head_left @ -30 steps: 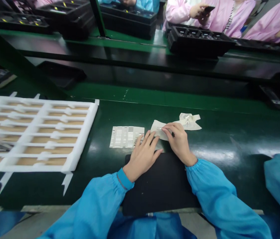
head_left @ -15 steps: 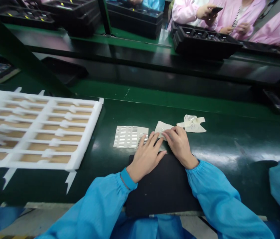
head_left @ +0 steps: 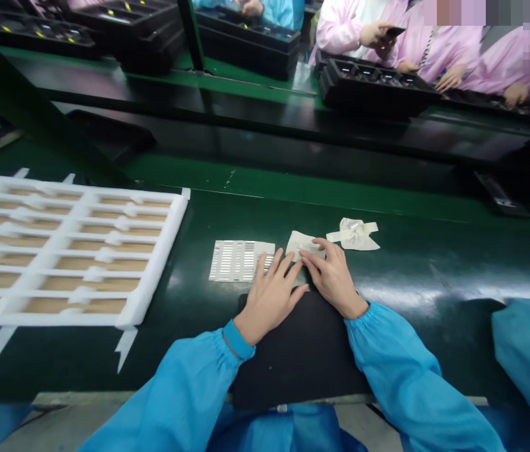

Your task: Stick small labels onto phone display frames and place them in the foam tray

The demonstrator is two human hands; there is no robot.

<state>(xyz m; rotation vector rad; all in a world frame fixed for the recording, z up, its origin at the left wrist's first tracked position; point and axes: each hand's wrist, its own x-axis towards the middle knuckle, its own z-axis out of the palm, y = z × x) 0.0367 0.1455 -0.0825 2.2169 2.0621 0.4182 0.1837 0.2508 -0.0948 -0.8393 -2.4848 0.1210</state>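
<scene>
My left hand (head_left: 271,292) lies flat with fingers stretched out, its fingertips on the right edge of a white sheet of small labels (head_left: 236,260). My right hand (head_left: 333,276) sits beside it with fingers curled, pinching a small cream paper piece (head_left: 298,242). Both hands rest at the far edge of a black mat (head_left: 300,351) on the dark green belt (head_left: 424,276). A second crumpled cream paper (head_left: 356,233) lies just beyond my right hand, apart from it.
A white foam tray (head_left: 58,251) with long slots over brown board lies at the left. Black component trays (head_left: 372,78) stand on the raised far shelf. Several people in pink coats (head_left: 387,31) work across the line. Another blue sleeve (head_left: 528,351) is at the right.
My right hand has drawn back from the crumpled paper toward my left hand, bringing the cream piece closer. The left hand has stayed on the label sheet.
</scene>
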